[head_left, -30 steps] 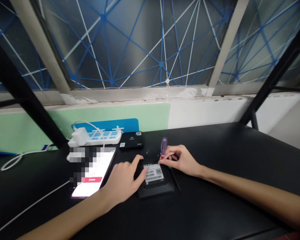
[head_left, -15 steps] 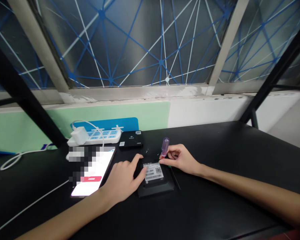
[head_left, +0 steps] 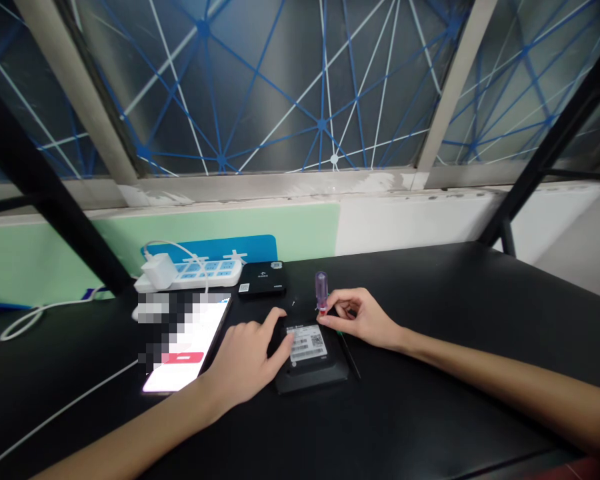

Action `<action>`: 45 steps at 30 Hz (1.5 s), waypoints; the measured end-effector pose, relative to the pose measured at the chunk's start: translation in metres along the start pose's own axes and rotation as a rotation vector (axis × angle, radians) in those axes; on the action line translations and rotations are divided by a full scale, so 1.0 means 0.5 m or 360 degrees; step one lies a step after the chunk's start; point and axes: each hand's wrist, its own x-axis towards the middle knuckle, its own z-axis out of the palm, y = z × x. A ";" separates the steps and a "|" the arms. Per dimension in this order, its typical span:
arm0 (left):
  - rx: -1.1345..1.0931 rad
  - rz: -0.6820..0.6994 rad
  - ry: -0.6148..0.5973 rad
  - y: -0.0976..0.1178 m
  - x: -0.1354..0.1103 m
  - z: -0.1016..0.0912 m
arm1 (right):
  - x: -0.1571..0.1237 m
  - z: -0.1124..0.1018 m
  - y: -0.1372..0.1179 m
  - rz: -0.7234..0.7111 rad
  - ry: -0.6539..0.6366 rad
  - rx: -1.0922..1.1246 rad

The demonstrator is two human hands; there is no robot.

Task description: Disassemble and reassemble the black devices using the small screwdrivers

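Observation:
A small black box with a white barcode label lies on the black table. My left hand rests flat on the box's left side, fingers spread, thumb on the label's edge. My right hand pinches a screwdriver with a purple handle, held upright with its tip at the box's far right corner. A thin dark rod lies under my right wrist beside the box.
A lit phone lies left of the box. Behind it sit a white power strip with a plugged charger and a second black box. White cables trail across the left table. A window wall rises behind.
The screwdriver handle has swung from a slight rightward tilt to upright and a little left. My left hand and the box have stayed where they were.

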 end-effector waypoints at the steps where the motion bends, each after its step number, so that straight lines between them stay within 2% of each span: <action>1: 0.0000 -0.0001 0.0000 0.000 0.000 0.000 | 0.000 0.000 0.002 0.0001 -0.0009 -0.0014; 20: 0.0002 0.0009 0.0000 -0.002 0.000 0.002 | -0.004 -0.001 0.007 -0.0005 -0.0030 -0.0021; 31: 0.0024 0.0025 0.0025 -0.004 0.000 0.006 | 0.001 0.001 -0.002 -0.0096 -0.0026 0.0171; 45: 0.0011 0.0016 0.0014 -0.004 -0.002 0.006 | 0.005 -0.004 0.013 0.0044 -0.0053 0.0241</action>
